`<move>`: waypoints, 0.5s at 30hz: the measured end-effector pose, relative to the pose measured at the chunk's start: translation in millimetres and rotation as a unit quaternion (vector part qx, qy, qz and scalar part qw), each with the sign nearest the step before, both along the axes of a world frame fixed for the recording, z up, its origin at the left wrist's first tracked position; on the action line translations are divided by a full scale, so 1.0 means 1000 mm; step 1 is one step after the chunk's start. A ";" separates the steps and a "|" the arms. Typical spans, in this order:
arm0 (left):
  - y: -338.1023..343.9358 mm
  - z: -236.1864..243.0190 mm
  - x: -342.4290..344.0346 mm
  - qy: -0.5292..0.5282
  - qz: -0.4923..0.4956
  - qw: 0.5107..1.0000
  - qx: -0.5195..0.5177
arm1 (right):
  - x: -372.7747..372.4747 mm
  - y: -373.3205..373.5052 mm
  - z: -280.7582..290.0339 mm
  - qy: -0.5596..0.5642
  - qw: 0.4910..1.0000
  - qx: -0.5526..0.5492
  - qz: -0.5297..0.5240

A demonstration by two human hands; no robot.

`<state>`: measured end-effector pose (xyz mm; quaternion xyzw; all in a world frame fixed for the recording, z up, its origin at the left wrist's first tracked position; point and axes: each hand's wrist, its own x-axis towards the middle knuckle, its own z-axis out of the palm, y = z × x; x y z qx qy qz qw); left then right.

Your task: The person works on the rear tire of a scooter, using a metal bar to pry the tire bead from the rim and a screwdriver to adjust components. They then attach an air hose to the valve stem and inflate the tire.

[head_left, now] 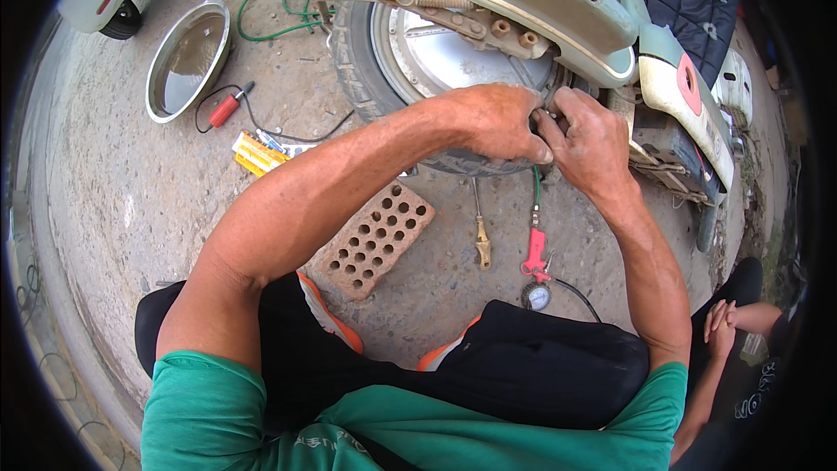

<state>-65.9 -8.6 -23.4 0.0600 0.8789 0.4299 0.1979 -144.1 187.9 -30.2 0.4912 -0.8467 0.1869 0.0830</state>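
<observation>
Both hands meet at the right side of a scooter's wheel [440, 44], which has a dark tyre [357, 61] and a silver hub. My left hand [501, 120] is closed, thumb and fingers pinched together at the tyre's near edge. Against it, my right hand [595, 139] is closed too, its fingers bent in. Something small and dark sits between the fingertips, too hidden to name. Below the hands, a red-handled tyre inflator [534, 253] with a round gauge [536, 296] lies on the ground, joined to a green hose. Beside it is a screwdriver [482, 242] with a yellowish handle.
A perforated brick [375, 240] lies before my knees. Left of it are a yellow box [257, 153], a red-handled tool [225, 111] on a black cord and a metal basin [189, 61] of water. Scooter body panels [689, 100] stand at right. Another person's clasped hands [720, 318] show lower right.
</observation>
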 end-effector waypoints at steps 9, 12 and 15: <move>-0.004 0.009 0.003 -0.072 0.016 0.993 0.090 | 0.005 -0.006 -0.001 -0.107 0.992 -0.061 -0.026; -0.005 0.010 0.000 -0.100 0.017 0.986 0.129 | 0.005 -0.005 -0.001 -0.173 0.981 -0.044 -0.082; -0.003 0.013 0.000 -0.095 0.013 0.990 0.107 | 0.000 0.001 -0.007 -0.199 0.976 -0.058 -0.061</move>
